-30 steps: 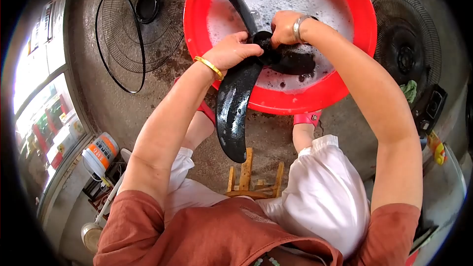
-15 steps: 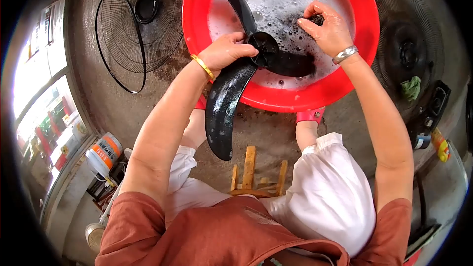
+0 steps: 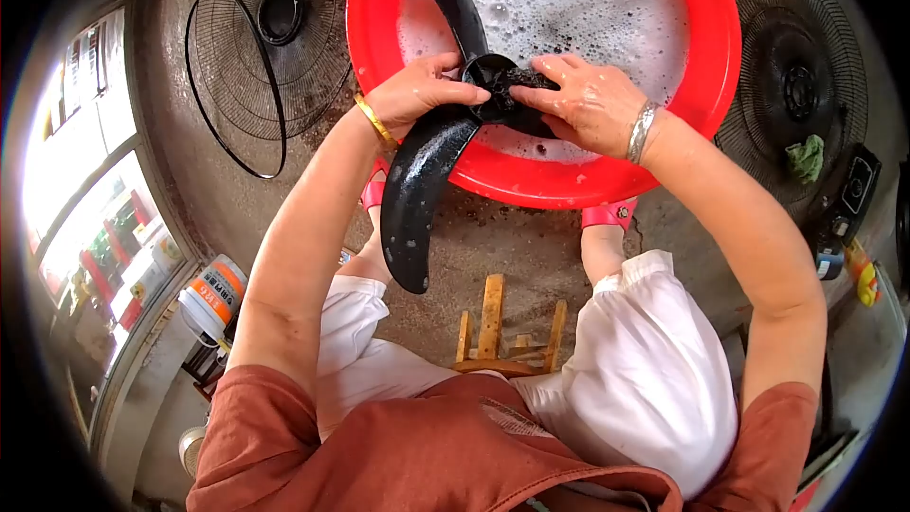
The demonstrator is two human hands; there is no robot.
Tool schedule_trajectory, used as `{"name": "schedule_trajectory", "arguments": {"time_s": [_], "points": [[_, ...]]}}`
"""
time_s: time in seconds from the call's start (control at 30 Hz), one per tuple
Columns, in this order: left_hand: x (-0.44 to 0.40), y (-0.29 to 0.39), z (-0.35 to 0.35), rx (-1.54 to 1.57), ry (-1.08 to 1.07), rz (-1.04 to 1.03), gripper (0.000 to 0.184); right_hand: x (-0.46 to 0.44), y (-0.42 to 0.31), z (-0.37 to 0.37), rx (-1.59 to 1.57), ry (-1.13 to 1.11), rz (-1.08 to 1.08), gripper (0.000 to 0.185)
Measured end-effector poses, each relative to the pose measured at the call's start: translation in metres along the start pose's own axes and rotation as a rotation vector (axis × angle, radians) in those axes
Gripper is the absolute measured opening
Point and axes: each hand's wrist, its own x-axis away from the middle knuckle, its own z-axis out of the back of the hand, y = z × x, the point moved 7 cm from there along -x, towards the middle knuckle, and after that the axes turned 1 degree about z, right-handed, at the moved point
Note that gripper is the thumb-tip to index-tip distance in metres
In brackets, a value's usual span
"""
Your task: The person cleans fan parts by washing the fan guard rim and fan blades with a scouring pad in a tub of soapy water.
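A wet black three-bladed fan blade [image 3: 417, 192] is held over the near left part of a red basin [image 3: 713, 38] of foamy water. My left hand [image 3: 417, 93] is closed on it beside the hub, its thumb at the hub's edge. My right hand [image 3: 590, 104] presses a dark scrubber [image 3: 533, 79] against the hub and the base of the right blade. One blade reaches up over the basin's left rim, one hangs down outside the basin, and the third is partly hidden under my right hand.
A wire fan grille [image 3: 318, 57] and a thin black ring [image 3: 275, 104] lie left of the basin. Another black grille [image 3: 806, 66] with a green cloth [image 3: 806, 159] is at the right. A wooden stool [image 3: 491, 322] stands between my legs; a white bucket [image 3: 214, 296] is at the left.
My right hand has moved from over the foam, with the dark scrubber, back down-left onto the hub. My left hand keeps its hold, and the blade sits slightly further left.
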Motion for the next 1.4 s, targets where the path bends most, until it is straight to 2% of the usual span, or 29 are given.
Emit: {"name": "schedule_trajectory", "arguments": {"time_s": [0.13, 0.23, 0.27, 0.37, 0.4, 0.53, 0.67, 0.77, 0.87, 0.97, 1.17, 1.27, 1.37, 1.4], "points": [[0.000, -0.001, 0.000, 0.027, -0.029, -0.015, 0.048, -0.012, 0.000, -0.003, 0.021, -0.217, 0.065, 0.029], [0.000, -0.002, 0.001, 0.017, -0.027, 0.005, 0.046, -0.024, 0.005, 0.016, -0.007, -0.056, 0.067, 0.027], [0.001, -0.001, 0.001, 0.013, -0.028, -0.001, 0.046, -0.025, 0.008, 0.026, -0.082, 0.107, 0.037, 0.027], [0.002, -0.001, 0.003, 0.005, -0.026, -0.006, 0.046, -0.027, 0.010, 0.035, -0.114, 0.327, -0.023, 0.017], [0.001, -0.002, 0.003, 0.008, -0.026, 0.001, 0.046, -0.025, 0.016, 0.026, -0.136, 0.304, -0.135, 0.018], [-0.001, 0.000, 0.003, 0.018, -0.009, -0.038, 0.046, -0.019, 0.007, 0.013, -0.086, 0.407, -0.020, 0.016], [-0.002, -0.005, 0.007, 0.002, -0.012, -0.024, 0.043, -0.014, -0.006, 0.002, 0.033, 0.230, 0.004, 0.017], [-0.002, -0.001, 0.007, -0.016, 0.011, -0.045, 0.041, -0.012, -0.007, -0.003, 0.124, 0.055, -0.082, 0.021], [-0.002, 0.004, 0.006, -0.060, 0.022, -0.044, 0.041, -0.014, -0.006, -0.007, 0.163, -0.011, -0.100, 0.025], [-0.005, 0.003, 0.007, -0.030, 0.010, -0.056, 0.045, -0.016, 0.000, -0.009, 0.111, 0.011, -0.004, 0.024], [-0.005, 0.001, 0.008, -0.011, 0.015, -0.045, 0.045, -0.013, 0.008, -0.002, -0.085, 0.128, 0.026, 0.023], [-0.006, 0.000, 0.006, 0.009, -0.023, -0.044, 0.046, -0.011, 0.012, 0.003, -0.123, 0.301, 0.132, 0.042], [-0.008, 0.000, 0.004, 0.029, -0.086, -0.074, 0.050, -0.014, 0.009, -0.003, -0.100, 0.255, 0.143, 0.025], [-0.007, -0.001, 0.005, 0.022, -0.078, -0.070, 0.049, -0.016, 0.009, -0.011, -0.051, 0.215, 0.130, 0.027]]}}
